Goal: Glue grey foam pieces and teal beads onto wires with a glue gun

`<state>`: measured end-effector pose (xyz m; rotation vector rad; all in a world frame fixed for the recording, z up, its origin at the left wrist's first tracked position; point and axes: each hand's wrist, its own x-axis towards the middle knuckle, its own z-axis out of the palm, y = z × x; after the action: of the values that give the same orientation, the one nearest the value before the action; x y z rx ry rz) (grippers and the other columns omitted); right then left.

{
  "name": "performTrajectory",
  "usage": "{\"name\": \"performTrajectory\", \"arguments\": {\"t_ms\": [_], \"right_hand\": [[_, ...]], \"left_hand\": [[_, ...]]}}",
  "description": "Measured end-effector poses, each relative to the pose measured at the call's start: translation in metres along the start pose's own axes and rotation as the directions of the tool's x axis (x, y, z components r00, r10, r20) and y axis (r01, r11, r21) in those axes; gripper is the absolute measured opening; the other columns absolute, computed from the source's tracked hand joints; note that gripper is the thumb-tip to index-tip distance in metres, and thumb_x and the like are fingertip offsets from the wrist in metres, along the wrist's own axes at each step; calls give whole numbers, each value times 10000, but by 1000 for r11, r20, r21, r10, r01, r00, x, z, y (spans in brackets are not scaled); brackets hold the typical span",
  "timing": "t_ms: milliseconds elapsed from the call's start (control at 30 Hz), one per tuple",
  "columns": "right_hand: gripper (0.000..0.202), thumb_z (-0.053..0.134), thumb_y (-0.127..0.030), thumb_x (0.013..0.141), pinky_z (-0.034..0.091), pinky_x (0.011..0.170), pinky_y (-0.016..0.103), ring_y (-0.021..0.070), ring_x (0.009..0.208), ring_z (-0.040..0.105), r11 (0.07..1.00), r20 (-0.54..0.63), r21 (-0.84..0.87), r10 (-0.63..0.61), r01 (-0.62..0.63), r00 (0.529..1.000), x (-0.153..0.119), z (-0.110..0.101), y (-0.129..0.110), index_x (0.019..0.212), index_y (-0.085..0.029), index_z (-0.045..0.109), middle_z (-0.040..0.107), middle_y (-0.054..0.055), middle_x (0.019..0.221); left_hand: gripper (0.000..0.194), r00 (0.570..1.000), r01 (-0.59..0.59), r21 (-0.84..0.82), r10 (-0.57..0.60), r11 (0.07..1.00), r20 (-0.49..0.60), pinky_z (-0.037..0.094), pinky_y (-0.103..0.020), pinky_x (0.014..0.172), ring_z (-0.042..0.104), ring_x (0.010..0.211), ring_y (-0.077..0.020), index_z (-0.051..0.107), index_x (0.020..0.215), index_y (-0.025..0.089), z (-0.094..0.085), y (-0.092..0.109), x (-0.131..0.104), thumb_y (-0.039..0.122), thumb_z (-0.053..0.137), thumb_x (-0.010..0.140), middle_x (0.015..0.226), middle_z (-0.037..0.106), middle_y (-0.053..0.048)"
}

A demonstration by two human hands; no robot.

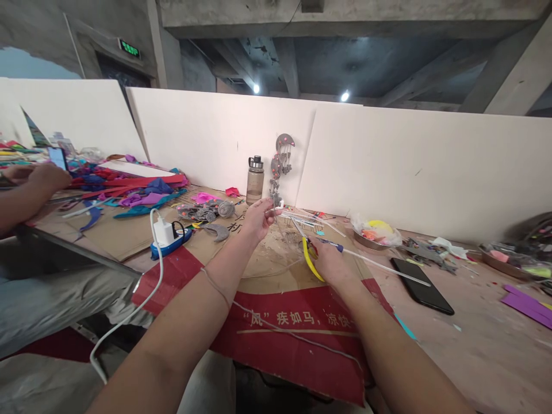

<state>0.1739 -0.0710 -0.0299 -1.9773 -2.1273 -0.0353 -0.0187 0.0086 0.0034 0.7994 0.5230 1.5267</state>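
Holds yellow-handled scissors point(306, 253) slanted lengthwise forward and leftward from curled right fingers point(318, 246) toward nearby left fingers point(266, 205); with those, pinches a small white piece point(280, 205).

You're in what looks like a craft workshop, in a rough building: bare concrete beams point(286, 66) and a lit green sign point(129, 49) above, white boards point(215, 126) along the table's point(474, 325) far edge, bright scraps point(142, 198) heaped toward its left, yarn point(226, 209) and cardboard point(302, 305) near its middle.

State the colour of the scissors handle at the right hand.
The scissors handle is yellow; the head view shows it.
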Motion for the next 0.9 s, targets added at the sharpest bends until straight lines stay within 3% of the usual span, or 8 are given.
{"name": "performTrajectory", "arguments": {"t_ms": [133, 300, 467, 567, 633, 700, 800, 900], "right_hand": [[396, 526, -197, 844, 421, 790, 267, 222, 964, 651, 997, -27, 56, -59, 60, 998, 0, 1, 1, 1230, -206, 609, 707, 111, 1056], [431, 577, -146, 761, 422, 815, 269, 214, 965, 637, 996, -9, -5, -84, 84, 996, 1, 4, 1, 1182, -213, 643, 682, 118, 1096], [387, 572, -216, 782, 422, 862, 347, 263, 991, 632, 990, 92, -81, -104, 112, 990, 0, 7, 5, 1159, -211, 662, 704, 119, 1044], [353, 577, -274, 807, 396, 931, 432, 312, 1098, 578, 995, 8, -89, -42, 42, 999, 0, 6, 5, 1144, -213, 664, 669, 148, 1114], [310, 526, -237, 841, 388, 957, 453, 303, 1115, 565, 1000, -139, 6, -14, 15, 990, 1, 2, 2, 1116, -193, 661, 647, 161, 1142], [329, 475, -227, 872, 421, 942, 421, 262, 1069, 588, 968, -295, 243, 16, 59, 955, 2, -4, -3, 1165, -165, 611, 635, 164, 1151], [421, 476, -373, 893, 485, 869, 360, 211, 991, 621, 746, -382, 633, 68, 208, 921, 0, -14, -12, 1256, -162, 500, 636, 137, 1149], [433, 533, -463, 841, 504, 814, 348, 197, 905, 634, 591, -395, 762, 97, 267, 914, -2, -19, -18, 1174, -187, 513, 662, 92, 1053]], "left_hand": [[160, 997, -83, 74, 83, 994, 6, 165, -145, 327, 434, 358, -16, 559, 787, 138, 2, 0, -2, 175, 697, 715, 537, 511, 68], [274, 986, -164, 158, 165, 974, 4, 160, -157, 353, 489, 414, -33, 585, 823, 143, 3, 1, -4, 271, 763, 659, 591, 534, 59], [298, 975, -218, 221, 221, 951, 13, 243, -170, 403, 542, 554, -60, 622, 810, 147, 4, -6, -5, 300, 797, 624, 690, 587, 21], [235, 966, -253, 275, 256, 928, 22, 316, -186, 479, 487, 579, -51, 649, 758, 142, 5, -13, -4, 273, 795, 628, 714, 608, 12], [208, 962, -273, 295, 269, 916, 54, 329, -199, 515, 455, 570, -49, 653, 734, 145, 7, -19, -5, 268, 790, 639, 693, 605, 16], [198, 960, -280, 295, 258, 914, 112, 329, -208, 524, 441, 552, -52, 650, 729, 150, 11, -24, -9, 274, 783, 650, 653, 587, 23], [209, 958, -236, 292, 172, 927, 228, 359, -219, 533, 459, 537, -64, 638, 726, 150, 19, -31, -20, 292, 774, 654, 599, 570, 25], [252, 943, -182, 305, 79, 935, 323, 415, -232, 563, 507, 556, -76, 612, 696, 146, 26, -37, -31, 308, 790, 624, 619, 585, 17]]}}
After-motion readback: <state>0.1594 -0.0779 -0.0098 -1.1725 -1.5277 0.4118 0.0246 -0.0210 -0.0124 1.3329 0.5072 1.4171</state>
